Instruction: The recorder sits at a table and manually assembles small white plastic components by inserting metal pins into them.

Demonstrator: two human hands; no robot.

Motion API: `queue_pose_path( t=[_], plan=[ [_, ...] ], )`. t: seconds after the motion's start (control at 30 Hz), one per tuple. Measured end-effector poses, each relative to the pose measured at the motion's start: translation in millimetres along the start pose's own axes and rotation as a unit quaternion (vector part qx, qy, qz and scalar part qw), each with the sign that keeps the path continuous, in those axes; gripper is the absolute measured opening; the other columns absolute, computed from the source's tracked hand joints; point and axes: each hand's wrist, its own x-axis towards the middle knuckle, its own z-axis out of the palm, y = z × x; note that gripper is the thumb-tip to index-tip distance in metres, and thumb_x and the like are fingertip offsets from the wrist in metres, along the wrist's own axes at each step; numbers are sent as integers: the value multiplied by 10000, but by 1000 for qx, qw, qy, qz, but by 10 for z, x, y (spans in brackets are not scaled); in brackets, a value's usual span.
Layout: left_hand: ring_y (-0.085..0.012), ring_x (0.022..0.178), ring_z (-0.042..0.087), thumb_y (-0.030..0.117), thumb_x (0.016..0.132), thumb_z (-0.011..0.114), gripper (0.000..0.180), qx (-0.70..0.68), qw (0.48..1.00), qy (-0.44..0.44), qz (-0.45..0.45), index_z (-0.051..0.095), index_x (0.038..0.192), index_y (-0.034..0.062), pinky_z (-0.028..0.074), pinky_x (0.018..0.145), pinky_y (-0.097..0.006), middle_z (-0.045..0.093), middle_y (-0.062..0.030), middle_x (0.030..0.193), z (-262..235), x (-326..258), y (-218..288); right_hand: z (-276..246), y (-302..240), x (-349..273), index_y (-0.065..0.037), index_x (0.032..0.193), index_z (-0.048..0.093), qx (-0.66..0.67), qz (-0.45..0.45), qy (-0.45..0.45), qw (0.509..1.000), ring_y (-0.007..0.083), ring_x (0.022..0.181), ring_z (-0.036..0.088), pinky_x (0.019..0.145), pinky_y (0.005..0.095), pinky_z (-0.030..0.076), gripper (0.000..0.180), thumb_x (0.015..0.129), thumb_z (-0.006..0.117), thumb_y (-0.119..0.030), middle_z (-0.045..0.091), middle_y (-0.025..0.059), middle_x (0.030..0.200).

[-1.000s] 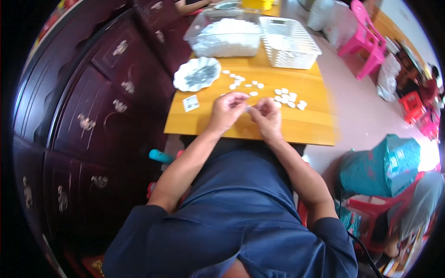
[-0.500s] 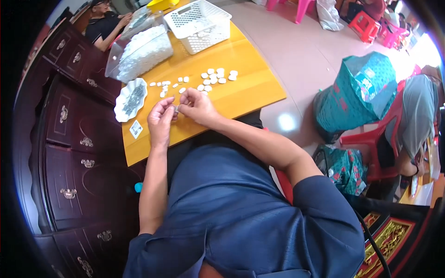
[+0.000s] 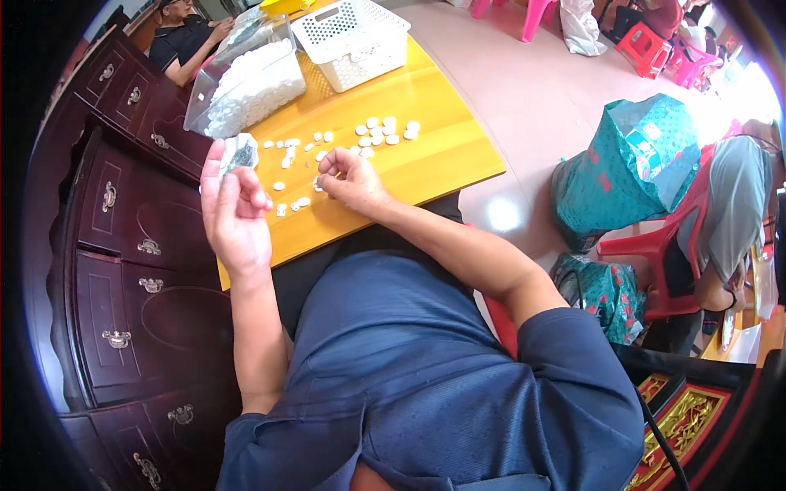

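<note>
My left hand (image 3: 237,214) is over the left edge of the yellow table, its fingers apart and partly curled; I see nothing held in it. It covers part of a white scalloped dish (image 3: 249,146) with small grey pieces (image 3: 239,157) in it. My right hand (image 3: 354,182) is closed in a pinch above the table, with a small white piece (image 3: 317,185) at its fingertips. Between the hands lie a few white pieces (image 3: 304,202). Farther back are several more small white pieces (image 3: 292,143) and a cluster of rounded white ones (image 3: 389,129).
A clear bin (image 3: 196,114) heaped with white pieces (image 3: 255,86) stands at the back left, beside a white perforated basket (image 3: 364,61). Dark drawers (image 3: 115,270) flank the left side. Right of the table are a teal bag (image 3: 606,172) and a red chair (image 3: 655,254). Another person (image 3: 176,41) sits far left.
My hands, together half a second ago, are now apart. The left has moved left to the dish and opened; the right has barely moved. Pieces near the front edge are now uncovered.
</note>
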Motion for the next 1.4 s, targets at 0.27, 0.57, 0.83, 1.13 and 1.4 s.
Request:
queue_pose_path(
  t=[0.27, 0.57, 0.83, 1.13, 1.4],
  plan=[
    [-127, 677, 635, 181, 897, 701, 642, 40, 738, -641, -208, 452, 1421, -95, 493, 662, -233, 663, -10, 764, 959, -574, 582, 29, -57, -8, -27, 949, 588, 13, 24, 24, 999, 80, 619, 572, 573, 243, 486, 134, 843, 670, -31, 589, 9, 754],
    [-75, 686, 584, 84, 939, 620, 640, 69, 815, -533, -217, 357, 1516, 0, 462, 666, -217, 633, -22, 772, 994, -698, 420, 125, -17, 54, -20, 1059, 620, 15, -26, 9, 1000, 82, 673, 599, 580, 233, 519, 172, 909, 685, -72, 625, 20, 844],
    [-68, 714, 586, 85, 922, 694, 301, 240, 894, -374, -66, 684, 1222, 54, 482, 672, -229, 646, -8, 809, 539, -456, 199, -17, -155, -50, -36, 1085, 674, -8, 38, 10, 999, 73, 677, 580, 589, 238, 505, 166, 934, 668, -105, 639, 9, 861],
    [-264, 759, 691, 117, 852, 707, 217, 569, 816, -62, 79, 725, 1051, 32, 547, 713, -358, 704, -139, 870, -1235, 346, -685, 33, -182, -60, -27, 1066, 647, 0, 36, -10, 999, 56, 694, 547, 628, 221, 475, 137, 954, 633, -105, 615, -9, 869],
    [-287, 770, 677, 195, 837, 733, 242, 638, 760, -113, 56, 744, 1059, 99, 534, 716, -400, 685, -114, 832, -1328, 535, -962, 27, -186, -42, -29, 1062, 652, -11, 47, -5, 999, 56, 699, 549, 636, 222, 480, 139, 947, 638, -106, 629, -13, 884]
  ],
)
